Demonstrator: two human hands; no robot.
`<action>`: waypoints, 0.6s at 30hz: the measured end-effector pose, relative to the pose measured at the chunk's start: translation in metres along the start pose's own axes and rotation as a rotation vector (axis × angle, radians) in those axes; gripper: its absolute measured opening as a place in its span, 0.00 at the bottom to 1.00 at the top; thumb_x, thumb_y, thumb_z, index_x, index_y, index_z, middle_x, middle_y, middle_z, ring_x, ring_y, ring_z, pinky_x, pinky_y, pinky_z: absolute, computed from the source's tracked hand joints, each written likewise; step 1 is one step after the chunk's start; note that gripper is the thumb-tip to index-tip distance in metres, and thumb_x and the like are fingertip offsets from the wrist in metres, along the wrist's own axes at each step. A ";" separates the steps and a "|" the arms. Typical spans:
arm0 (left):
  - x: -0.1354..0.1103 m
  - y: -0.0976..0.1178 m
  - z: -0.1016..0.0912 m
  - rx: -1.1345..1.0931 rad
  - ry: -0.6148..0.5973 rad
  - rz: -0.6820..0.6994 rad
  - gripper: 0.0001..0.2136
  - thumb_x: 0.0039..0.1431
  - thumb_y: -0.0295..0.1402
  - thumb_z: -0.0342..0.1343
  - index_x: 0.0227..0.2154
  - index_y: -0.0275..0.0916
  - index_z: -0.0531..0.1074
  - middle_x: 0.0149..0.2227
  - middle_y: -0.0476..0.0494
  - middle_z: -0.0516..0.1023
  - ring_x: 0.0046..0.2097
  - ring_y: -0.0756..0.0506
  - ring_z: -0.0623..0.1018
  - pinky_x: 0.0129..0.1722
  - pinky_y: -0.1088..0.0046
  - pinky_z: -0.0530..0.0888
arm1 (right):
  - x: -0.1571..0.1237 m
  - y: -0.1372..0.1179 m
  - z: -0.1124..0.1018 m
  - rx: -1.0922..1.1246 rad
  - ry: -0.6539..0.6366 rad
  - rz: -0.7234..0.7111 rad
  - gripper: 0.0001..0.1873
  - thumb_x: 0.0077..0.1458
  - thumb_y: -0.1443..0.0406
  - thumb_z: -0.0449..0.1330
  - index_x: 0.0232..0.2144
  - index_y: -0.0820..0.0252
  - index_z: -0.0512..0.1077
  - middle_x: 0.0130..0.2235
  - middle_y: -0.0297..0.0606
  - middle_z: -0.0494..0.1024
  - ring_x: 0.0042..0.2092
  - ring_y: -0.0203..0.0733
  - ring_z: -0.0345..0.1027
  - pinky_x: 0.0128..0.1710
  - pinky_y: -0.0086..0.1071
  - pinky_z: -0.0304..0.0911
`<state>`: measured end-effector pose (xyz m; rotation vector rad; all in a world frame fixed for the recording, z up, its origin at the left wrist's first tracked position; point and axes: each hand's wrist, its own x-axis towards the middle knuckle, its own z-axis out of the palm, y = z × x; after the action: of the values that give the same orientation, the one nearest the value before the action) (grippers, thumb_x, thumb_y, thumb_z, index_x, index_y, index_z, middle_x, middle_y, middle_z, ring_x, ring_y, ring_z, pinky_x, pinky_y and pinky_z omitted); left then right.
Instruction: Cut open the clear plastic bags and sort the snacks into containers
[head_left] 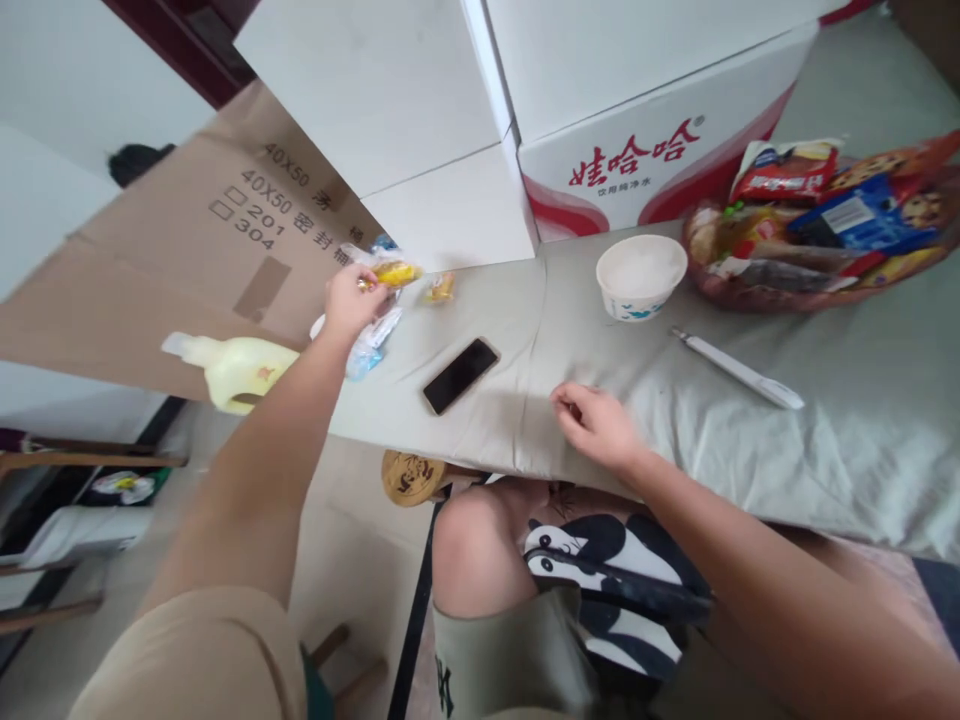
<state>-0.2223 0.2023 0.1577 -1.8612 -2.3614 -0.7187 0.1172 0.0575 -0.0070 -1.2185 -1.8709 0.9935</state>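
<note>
My left hand [351, 306] pinches a yellow wrapped snack [397, 273] above a bunch of clear and blue plastic wrappers [367, 355] at the far left of the table. A second yellow wrapped snack [441, 288] lies just right of it. My right hand [596, 425] rests near the table's front edge with its fingers curled in, and nothing shows in them. Between the hands lies a black-screened phone [461, 375]. Beyond my right hand stands a white paper bowl [642, 277] with something whitish inside.
A white pen-like tool [739, 368] lies on the cloth-covered table [847, 440]. A basket of packaged snacks [810, 290] stands at the right. White boxes [585, 195] line the back. A pale yellow jug [247, 370] and a large cardboard sheet [187, 240] are at the left.
</note>
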 end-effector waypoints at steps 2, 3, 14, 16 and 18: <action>-0.029 0.026 0.010 -0.148 0.054 0.054 0.06 0.53 0.29 0.60 0.30 0.40 0.67 0.28 0.51 0.73 0.34 0.47 0.75 0.39 0.72 0.72 | -0.004 0.000 -0.011 0.082 0.063 0.023 0.11 0.56 0.64 0.52 0.37 0.57 0.74 0.26 0.35 0.76 0.27 0.39 0.67 0.33 0.33 0.61; -0.046 0.039 0.019 -0.216 0.051 0.102 0.06 0.53 0.29 0.59 0.29 0.40 0.67 0.29 0.51 0.73 0.35 0.48 0.75 0.39 0.73 0.72 | -0.006 0.001 -0.017 0.118 0.100 0.044 0.11 0.56 0.63 0.52 0.37 0.56 0.73 0.26 0.35 0.77 0.27 0.40 0.67 0.33 0.33 0.62; -0.211 0.122 0.143 -0.342 -0.300 0.608 0.03 0.57 0.28 0.61 0.30 0.40 0.73 0.58 0.35 0.74 0.59 0.40 0.76 0.58 0.60 0.74 | -0.010 0.031 -0.060 0.184 0.240 0.226 0.30 0.55 0.55 0.58 0.60 0.56 0.66 0.57 0.49 0.77 0.44 0.49 0.77 0.48 0.48 0.72; -0.227 0.122 0.143 -0.315 -0.278 0.603 0.04 0.55 0.28 0.63 0.28 0.39 0.72 0.64 0.33 0.67 0.64 0.37 0.72 0.60 0.58 0.73 | -0.010 0.031 -0.059 0.045 0.203 0.168 0.35 0.55 0.58 0.58 0.64 0.59 0.64 0.59 0.51 0.75 0.49 0.53 0.75 0.53 0.50 0.70; -0.238 0.117 0.139 -0.315 -0.177 0.551 0.07 0.54 0.28 0.64 0.26 0.39 0.71 0.65 0.32 0.62 0.67 0.35 0.67 0.61 0.56 0.72 | -0.009 0.029 -0.056 -0.107 0.168 0.131 0.37 0.54 0.61 0.57 0.66 0.61 0.62 0.59 0.53 0.75 0.55 0.58 0.72 0.55 0.50 0.68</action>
<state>-0.0142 0.0592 -0.0037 -2.6376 -1.7339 -0.9199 0.1793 0.0701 -0.0073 -1.4571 -1.7496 0.8393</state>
